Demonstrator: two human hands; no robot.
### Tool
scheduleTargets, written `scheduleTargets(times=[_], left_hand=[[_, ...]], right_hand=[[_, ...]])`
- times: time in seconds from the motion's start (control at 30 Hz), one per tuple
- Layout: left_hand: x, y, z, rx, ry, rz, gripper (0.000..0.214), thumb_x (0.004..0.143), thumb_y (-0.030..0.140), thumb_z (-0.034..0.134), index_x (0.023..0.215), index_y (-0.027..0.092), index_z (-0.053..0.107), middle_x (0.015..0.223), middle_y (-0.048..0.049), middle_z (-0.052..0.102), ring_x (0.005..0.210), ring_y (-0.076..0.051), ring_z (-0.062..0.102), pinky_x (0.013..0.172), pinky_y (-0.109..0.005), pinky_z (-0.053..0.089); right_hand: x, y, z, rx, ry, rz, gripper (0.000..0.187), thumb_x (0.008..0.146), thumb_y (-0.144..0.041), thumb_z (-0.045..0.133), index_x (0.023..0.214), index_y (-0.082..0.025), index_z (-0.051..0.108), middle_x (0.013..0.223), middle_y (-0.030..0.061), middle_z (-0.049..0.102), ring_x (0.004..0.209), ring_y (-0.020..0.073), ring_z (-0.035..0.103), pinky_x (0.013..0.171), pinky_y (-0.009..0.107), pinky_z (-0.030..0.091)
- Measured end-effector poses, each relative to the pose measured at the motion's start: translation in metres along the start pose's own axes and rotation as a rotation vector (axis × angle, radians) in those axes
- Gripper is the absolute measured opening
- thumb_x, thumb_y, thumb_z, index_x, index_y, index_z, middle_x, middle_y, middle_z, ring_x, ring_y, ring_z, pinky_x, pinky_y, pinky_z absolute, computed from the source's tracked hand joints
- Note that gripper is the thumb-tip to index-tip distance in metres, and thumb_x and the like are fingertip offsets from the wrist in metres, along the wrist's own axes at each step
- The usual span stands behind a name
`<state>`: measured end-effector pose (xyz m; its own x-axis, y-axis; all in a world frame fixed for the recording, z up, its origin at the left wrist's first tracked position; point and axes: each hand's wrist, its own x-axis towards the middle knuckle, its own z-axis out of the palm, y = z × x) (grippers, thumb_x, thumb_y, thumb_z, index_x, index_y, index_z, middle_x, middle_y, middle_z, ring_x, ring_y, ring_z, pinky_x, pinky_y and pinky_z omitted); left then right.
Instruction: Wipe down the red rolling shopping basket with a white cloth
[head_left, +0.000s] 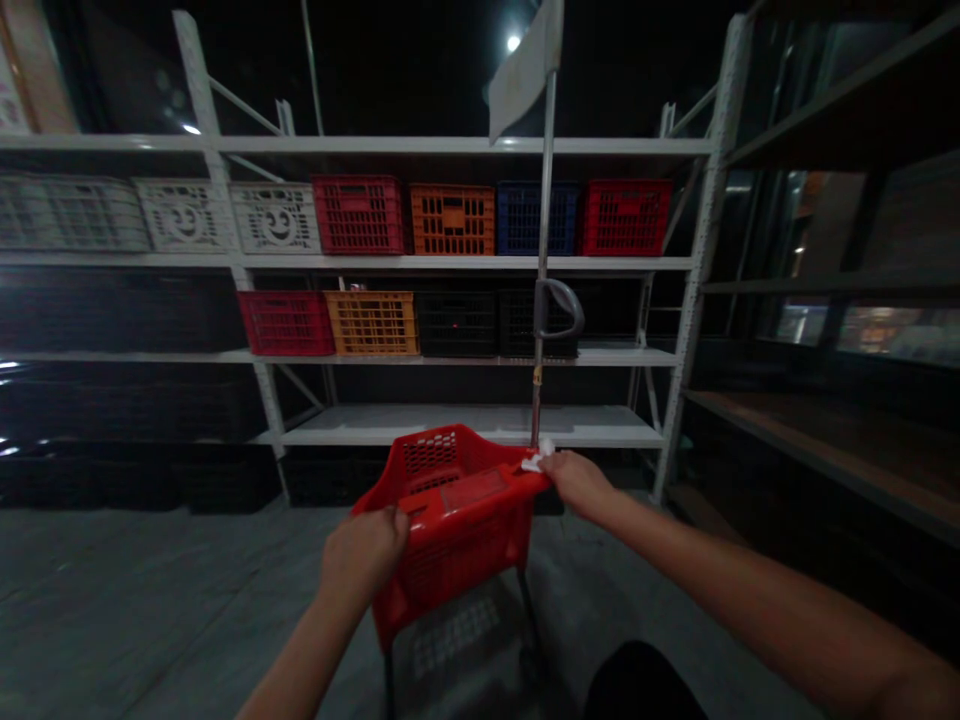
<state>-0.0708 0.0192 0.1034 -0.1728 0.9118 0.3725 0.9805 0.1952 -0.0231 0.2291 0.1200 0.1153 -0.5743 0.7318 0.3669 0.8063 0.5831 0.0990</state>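
Note:
A red plastic crate (457,525) is held out in front of me, tilted, above a dark metal frame. My left hand (364,550) is closed on the crate's near left rim. My right hand (574,480) grips the right rim and also pinches a small white scrap (538,458), perhaps paper or cloth. Straight ahead stands a white metal shelf rack (465,262) with rows of crates.
Red, orange, blue and white crates line the rack's upper shelf; red, orange and black ones sit below. A metal pole with a grey handle (541,300) rises behind the held crate. Dark shelving (825,440) stands at right. The floor is grey concrete.

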Motion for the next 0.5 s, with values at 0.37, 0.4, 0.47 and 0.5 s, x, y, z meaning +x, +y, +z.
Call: scheduleTargets(times=[0.37,0.4,0.47,0.5], left_hand=[[0.0,0.001,-0.003,0.036,-0.039,0.083,0.054,0.085,0.04,0.016,0.09,0.018,0.065,0.083,-0.0114,0.069,0.079,-0.026,0.064,0.067,-0.035,0.044],[0.0,-0.002,-0.003,0.047,-0.048,0.082,0.054,0.085,0.039,0.016,0.091,0.018,0.065,0.083,-0.0115,0.069,0.079,-0.026,0.064,0.067,-0.035,0.044],[0.0,-0.008,-0.003,0.063,-0.062,0.072,0.055,0.086,0.039,0.015,0.093,0.019,0.065,0.082,-0.0119,0.069,0.08,-0.027,0.064,0.067,-0.036,0.044],[0.001,-0.011,-0.003,0.066,-0.068,0.071,0.055,0.086,0.04,0.015,0.093,0.019,0.065,0.083,-0.012,0.069,0.08,-0.027,0.064,0.067,-0.036,0.044]], right_hand=[[-0.014,-0.072,0.088,0.299,0.68,-0.065,0.055,0.078,-0.004,0.031,0.129,-0.019,0.044,0.133,0.0072,0.045,0.129,0.0179,0.031,0.106,0.044,0.021],[-0.017,-0.063,0.091,0.307,0.706,-0.059,0.057,0.077,-0.003,0.03,0.13,-0.018,0.043,0.133,0.0076,0.045,0.128,0.0175,0.031,0.106,0.045,0.02],[-0.02,-0.037,0.097,0.366,0.744,0.005,0.059,0.075,-0.001,0.029,0.129,-0.018,0.044,0.132,0.0082,0.046,0.127,0.0169,0.033,0.106,0.045,0.019],[-0.02,-0.024,0.099,0.424,0.752,0.074,0.058,0.074,-0.001,0.029,0.127,-0.018,0.047,0.131,0.0083,0.047,0.126,0.0171,0.036,0.106,0.045,0.019]])
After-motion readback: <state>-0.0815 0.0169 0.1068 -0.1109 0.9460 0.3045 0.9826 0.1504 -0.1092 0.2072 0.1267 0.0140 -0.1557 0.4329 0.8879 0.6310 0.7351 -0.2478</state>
